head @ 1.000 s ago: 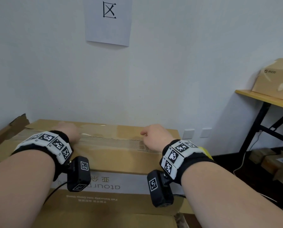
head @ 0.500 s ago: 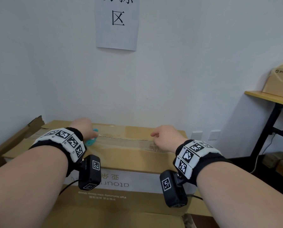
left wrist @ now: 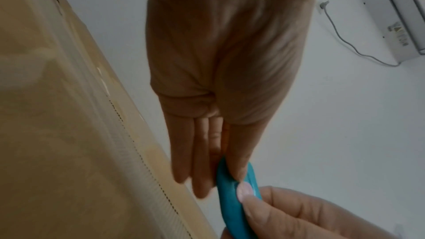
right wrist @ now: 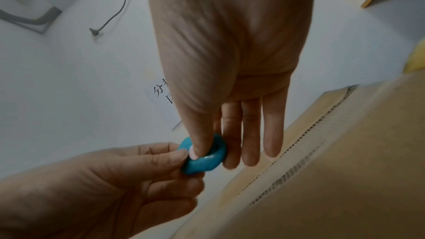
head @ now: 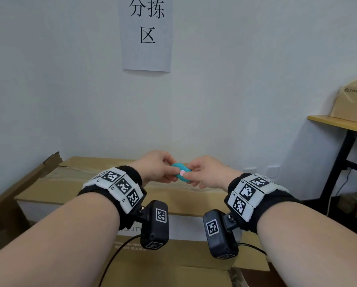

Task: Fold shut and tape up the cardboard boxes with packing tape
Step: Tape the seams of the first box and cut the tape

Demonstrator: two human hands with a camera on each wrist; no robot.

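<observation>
Nearest the camera, a brown cardboard flap (head: 173, 274) fills the lower edge of the head view, with two bare forearms above it. Each wrist carries a black band with white coded marker tiles (head: 119, 187) and a small black camera module (head: 154, 224) hung beneath.

Beyond the wrists lies the large brown cardboard box (head: 70, 183), its top flaps folded flat. A strip of clear glossy packing tape (left wrist: 87, 108) runs along the top seam, beside a dotted line printed on the card. A white printed label band (head: 183, 226) shows on the box's near side.

Above the far edge of the box top, both hands meet on one small teal oval plastic tool with a pale pink button (head: 181, 172).
- Left hand (head: 154, 168): thumb and fingers pinch the tool's left end; remaining fingers extended alongside.
- Right hand (head: 206, 172): thumb presses the tool's face, fingers pinch behind it.
- Tool is held clear of the box surface, not touching it.

Farther back: white wall with a white paper sheet bearing black characters (head: 146, 34). At far right, a wooden shelf on black legs (head: 337, 123) carries a smaller brown cardboard box marked PICO (head: 353, 100).
</observation>
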